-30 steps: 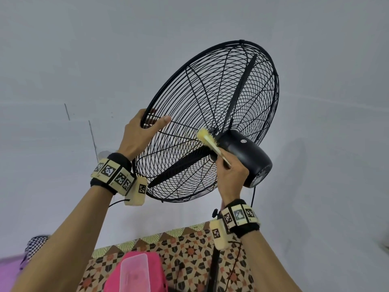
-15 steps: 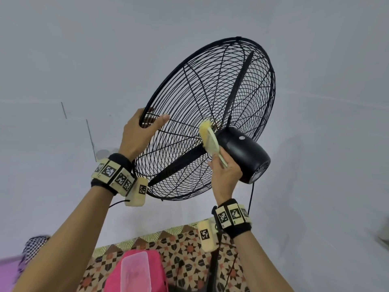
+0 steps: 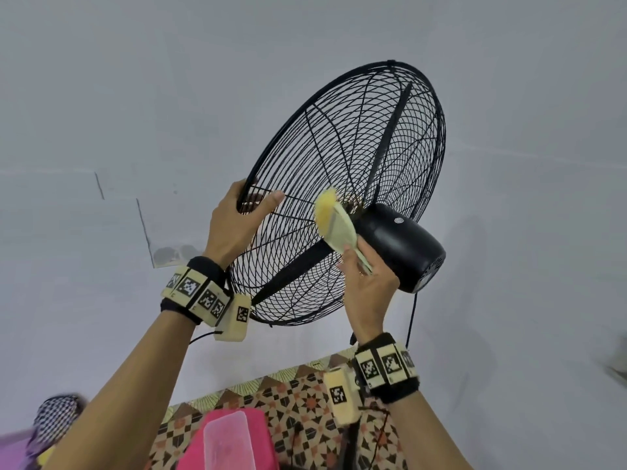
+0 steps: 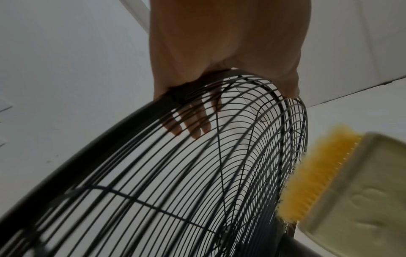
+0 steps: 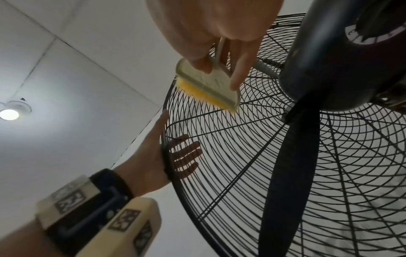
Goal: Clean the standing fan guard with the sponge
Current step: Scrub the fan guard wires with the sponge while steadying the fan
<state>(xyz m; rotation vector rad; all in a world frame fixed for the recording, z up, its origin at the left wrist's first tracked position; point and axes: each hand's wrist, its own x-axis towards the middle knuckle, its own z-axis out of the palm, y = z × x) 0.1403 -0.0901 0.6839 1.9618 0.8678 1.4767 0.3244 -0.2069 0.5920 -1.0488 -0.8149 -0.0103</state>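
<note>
The right hand (image 3: pixel 368 286) is nearest me, fingers pinched round the handle of a pale cream plastic scrubber with a yellow bristly sponge face (image 3: pixel 334 220), and that yellow face is pressed against the rear wires of the round black wire fan guard (image 3: pixel 339 157), just beside the glossy black motor housing (image 3: pixel 400 245). From the right wrist view one finger lies straight along the scrubber's back while the others curl on its stem. A little further off, the left hand (image 3: pixel 239 222) grips the guard's outer rim, thumb on the near side and fingers showing through the wires on the far side, steadying the tilted head. Inside the cage a dark fan blade (image 3: pixel 390 130) stands idle. Below sit a pink box with a clear plastic lid (image 3: pixel 227 439) and a brown-and-orange patterned mat (image 3: pixel 295 391); behind everything, the plain grey-white wall (image 3: pixel 135 96).

As I judge it, the cleaning is under way but early or mid-course: only the patch near the hub is being worked now, and the wide outer rings, top arc and front face look like work still left. I can't tell from the wires how much dust is already gone
</note>
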